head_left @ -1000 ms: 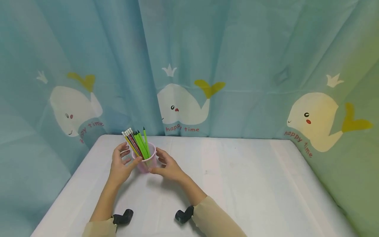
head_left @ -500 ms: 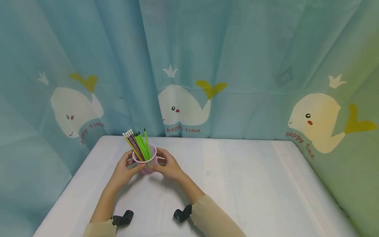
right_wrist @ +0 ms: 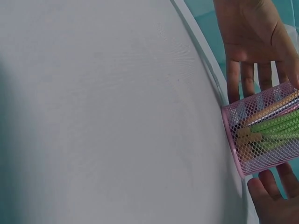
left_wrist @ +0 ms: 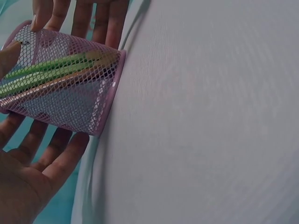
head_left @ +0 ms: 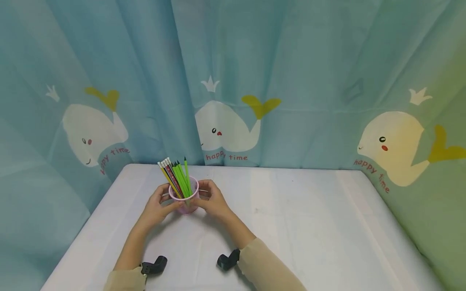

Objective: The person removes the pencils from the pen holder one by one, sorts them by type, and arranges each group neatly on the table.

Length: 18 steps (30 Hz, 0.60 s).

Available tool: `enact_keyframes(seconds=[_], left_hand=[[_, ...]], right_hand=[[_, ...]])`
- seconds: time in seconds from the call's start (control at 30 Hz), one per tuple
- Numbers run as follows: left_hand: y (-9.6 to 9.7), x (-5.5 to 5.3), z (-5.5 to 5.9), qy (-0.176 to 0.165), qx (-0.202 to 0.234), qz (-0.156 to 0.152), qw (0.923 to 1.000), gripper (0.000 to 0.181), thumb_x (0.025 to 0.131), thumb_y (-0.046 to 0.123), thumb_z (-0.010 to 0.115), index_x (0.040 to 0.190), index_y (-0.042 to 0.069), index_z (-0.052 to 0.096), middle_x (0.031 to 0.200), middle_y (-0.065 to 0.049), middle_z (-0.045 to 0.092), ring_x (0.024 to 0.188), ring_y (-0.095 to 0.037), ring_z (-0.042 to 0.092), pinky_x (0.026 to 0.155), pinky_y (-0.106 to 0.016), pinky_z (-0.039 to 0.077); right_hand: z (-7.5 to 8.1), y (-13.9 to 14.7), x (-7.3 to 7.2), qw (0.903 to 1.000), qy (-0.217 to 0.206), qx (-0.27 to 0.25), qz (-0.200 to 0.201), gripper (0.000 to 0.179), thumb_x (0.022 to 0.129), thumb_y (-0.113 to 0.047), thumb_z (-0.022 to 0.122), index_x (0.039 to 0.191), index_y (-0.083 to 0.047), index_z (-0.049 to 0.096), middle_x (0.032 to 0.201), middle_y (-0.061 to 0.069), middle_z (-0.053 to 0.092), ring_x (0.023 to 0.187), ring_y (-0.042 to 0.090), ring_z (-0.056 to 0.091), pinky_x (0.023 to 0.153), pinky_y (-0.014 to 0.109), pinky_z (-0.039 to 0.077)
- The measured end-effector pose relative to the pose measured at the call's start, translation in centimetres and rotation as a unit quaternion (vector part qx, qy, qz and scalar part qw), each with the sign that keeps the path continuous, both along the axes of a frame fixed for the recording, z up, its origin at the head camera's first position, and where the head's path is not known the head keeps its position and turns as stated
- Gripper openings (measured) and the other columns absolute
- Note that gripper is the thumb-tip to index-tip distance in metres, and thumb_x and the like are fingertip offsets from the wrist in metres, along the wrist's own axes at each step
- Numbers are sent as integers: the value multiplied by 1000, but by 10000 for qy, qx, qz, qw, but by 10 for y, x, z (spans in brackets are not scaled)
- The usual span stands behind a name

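Note:
A pink mesh pencil cup (head_left: 186, 207) stands near the back left of the table, held from both sides. Inside lean several green pencils (head_left: 182, 178) with dark tips up and a bundle of striped pencils (head_left: 168, 171) with white eraser ends up. My left hand (head_left: 154, 210) curves round the cup's left side, thumb at its front. On the opposite side, my right hand (head_left: 215, 202) does likewise, its thumb at the front too. From the left wrist view, the left fingers (left_wrist: 70, 156) lie along the mesh; the right wrist view shows the right fingers (right_wrist: 270, 182) at the cup's other side.
A white cloth-covered table (head_left: 309, 226) reaches out to the right. Behind it and along both sides hangs a blue-green curtain (head_left: 309, 72) with whale prints. Black wrist devices (head_left: 154, 265) sit near both beige sleeves (head_left: 271, 266).
My left hand has come in and closed on the cup, and the right has drawn in against it. The cup with its pencils has shifted a little to the right.

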<state>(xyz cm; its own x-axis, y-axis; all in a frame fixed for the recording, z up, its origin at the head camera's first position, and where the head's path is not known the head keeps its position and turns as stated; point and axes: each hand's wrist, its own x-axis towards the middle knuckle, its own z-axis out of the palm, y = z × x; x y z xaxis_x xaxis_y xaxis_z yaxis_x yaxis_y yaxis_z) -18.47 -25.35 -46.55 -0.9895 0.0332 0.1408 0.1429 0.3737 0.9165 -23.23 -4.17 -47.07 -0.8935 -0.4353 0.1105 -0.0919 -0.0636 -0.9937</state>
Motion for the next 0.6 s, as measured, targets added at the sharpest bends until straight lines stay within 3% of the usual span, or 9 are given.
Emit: enact_keyframes(seconds=[0.17,0.4,0.6], left_hand=[[8,-2,2,-106,27,-120,9999,67,87,11,77,141,-2,40,139,-28,48,126,-47,53,88,-15,51],[21,-1,0,-210,44,-349,9992,66,87,11,77,141,-1,41,139,-28,49,126,-47,53,96,-40,56],[33,2,4,-183,103,-549,9983,67,86,11,77,141,-3,41,139,-29,49,125,-48,53,95,-40,57]], right_hand=[[-1,12,-1,9999,99,55,-8,58,83,-4,76,134,0,47,138,24,53,125,38,55,108,48,47],[-7,30,4,9995,132,282,-64,57,83,-6,77,132,-2,47,137,20,54,123,34,57,106,43,49],[-6,44,11,9993,155,271,-180,56,82,-4,78,129,-1,48,134,20,56,121,36,58,105,46,50]])
